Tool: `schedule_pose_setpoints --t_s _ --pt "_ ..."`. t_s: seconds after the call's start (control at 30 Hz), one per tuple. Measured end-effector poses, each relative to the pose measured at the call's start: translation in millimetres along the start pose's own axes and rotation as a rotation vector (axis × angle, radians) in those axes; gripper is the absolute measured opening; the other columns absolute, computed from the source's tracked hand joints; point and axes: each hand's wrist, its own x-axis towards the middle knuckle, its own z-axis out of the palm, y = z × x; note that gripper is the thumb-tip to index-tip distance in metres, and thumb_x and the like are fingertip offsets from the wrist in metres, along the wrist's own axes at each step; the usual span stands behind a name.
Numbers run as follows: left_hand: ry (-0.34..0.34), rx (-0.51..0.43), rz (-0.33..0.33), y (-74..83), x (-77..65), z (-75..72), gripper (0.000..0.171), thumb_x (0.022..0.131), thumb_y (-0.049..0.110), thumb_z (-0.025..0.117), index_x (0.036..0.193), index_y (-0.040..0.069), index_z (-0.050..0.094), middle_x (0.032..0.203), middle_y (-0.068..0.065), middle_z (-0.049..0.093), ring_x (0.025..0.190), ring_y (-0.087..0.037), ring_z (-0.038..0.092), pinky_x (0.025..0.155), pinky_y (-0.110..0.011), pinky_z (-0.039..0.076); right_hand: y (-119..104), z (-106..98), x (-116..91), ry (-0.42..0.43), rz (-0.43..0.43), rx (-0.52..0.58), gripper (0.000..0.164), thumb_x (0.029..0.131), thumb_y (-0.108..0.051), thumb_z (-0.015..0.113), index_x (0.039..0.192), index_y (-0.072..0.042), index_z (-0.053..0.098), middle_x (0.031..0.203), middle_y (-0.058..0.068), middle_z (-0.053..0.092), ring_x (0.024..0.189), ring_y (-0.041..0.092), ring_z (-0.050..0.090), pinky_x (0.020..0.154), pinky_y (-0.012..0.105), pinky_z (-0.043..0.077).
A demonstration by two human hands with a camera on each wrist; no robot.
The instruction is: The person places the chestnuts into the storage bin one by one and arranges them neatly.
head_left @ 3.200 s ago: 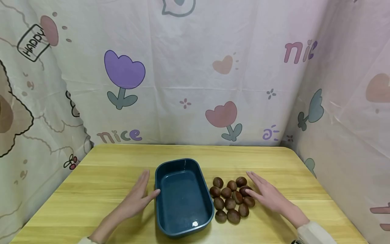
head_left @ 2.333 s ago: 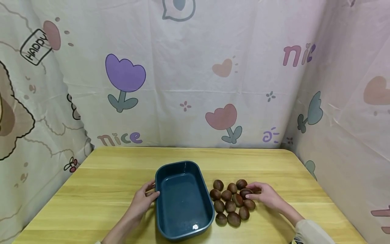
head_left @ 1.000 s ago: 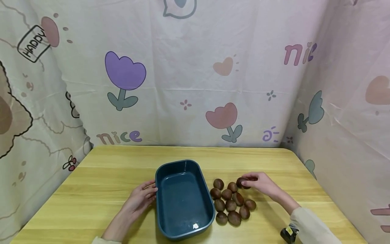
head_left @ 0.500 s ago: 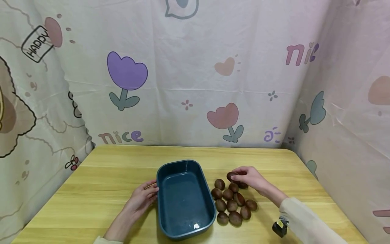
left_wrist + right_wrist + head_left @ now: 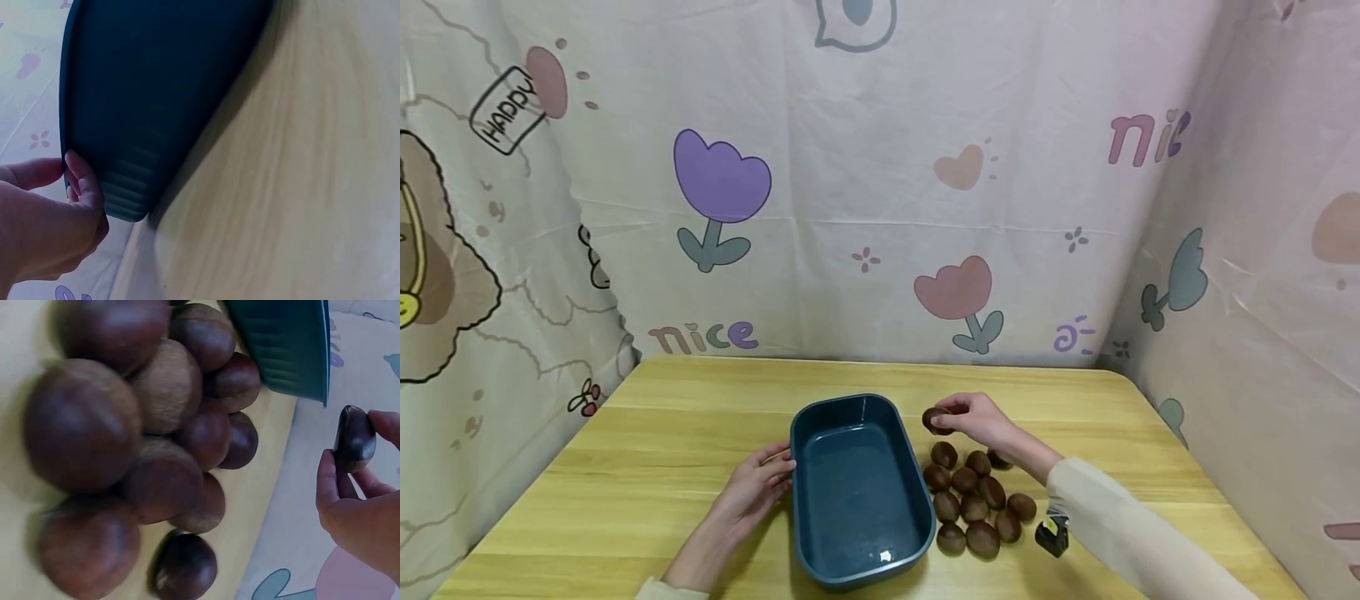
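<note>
One chestnut [image 5: 937, 421] is pinched in the right hand [image 5: 979, 420], above the worktop [image 5: 700, 417]; well apart, the left hand [image 5: 751, 492] grips the box's [image 5: 861, 500] left rim, seemingly steadying it. The pile [image 5: 974, 507] sits between box and worktop's right edge, probably for easy reach.

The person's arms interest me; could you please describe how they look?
The left sleeve and right sleeve are cream; a black device with a yellow patch sits at the right one's end. The left grip and right grip are ungloved hands.

left grip [image 5: 751, 490]: curled, pinching | right grip [image 5: 983, 420]: raised, pinching | arms [image 5: 700, 548]: angled inward
</note>
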Motion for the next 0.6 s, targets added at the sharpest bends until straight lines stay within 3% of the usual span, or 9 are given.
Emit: schedule_pose_setpoints --t_s 0.27,0.6 --pt "-0.001 0.001 0.003 -3.3 -0.7 -2.8 0.044 0.095 -0.004 0.051 0.134 -0.011 0.034 0.101 -0.006 0.058 0.082 -0.012 0.058 0.073 -0.024 0.047 -5.6 17.5 23.2 -0.022 0.007 -0.021 0.029 0.088 -0.017 0.07 0.11 0.001 0.066 0.093 0.005 0.066 0.086 0.018 0.061 0.087 0.044 0.048" --pt "0.008 0.001 0.02 -3.3 0.2 -1.0 0.045 0.094 -0.004 0.052 0.135 -0.011 0.034 0.103 -0.008 0.057 0.084 -0.013 0.057 0.074 -0.024 0.048 -27.3 26.0 52.0 0.0 0.01 -0.026 0.034 0.086 -0.016 0.072 0.115 0.002 0.065 0.103 0.008 0.065 0.093 0.022 0.061 0.088 0.043 0.047"
